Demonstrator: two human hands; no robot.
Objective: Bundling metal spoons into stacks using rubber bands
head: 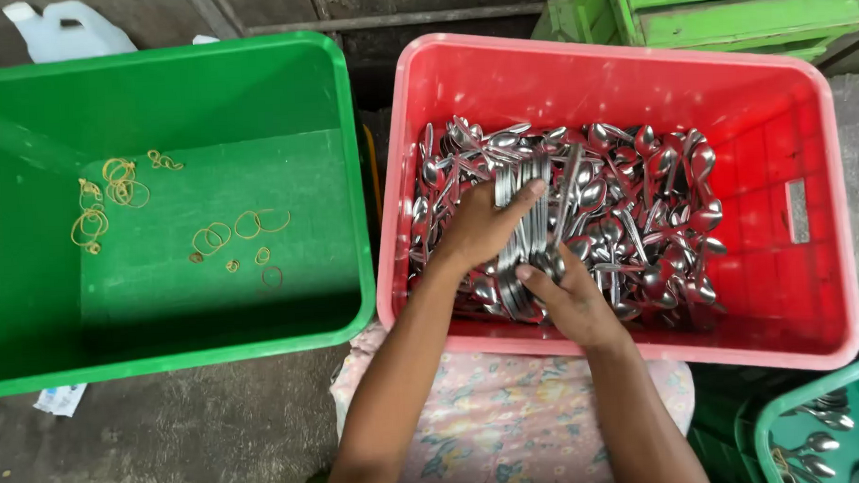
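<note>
Head view: both hands, left (pixel 482 232) and right (pixel 567 299), clasp one spoon bundle (pixel 522 231) over the red crate (pixel 821 285); heap unsorted, green crate (pixel 346 178) beside it spoonless.

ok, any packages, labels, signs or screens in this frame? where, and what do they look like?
White plastic jug: top left, behind the green bin; no label visible.
Scrap of printed wrapper: on the floor below the green bin, crumpled, white with blue.
No signs or screens.

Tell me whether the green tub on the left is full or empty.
Nearly empty. The green tub holds only scattered rubber bands on its bare floor; no spoons are in it.
</note>
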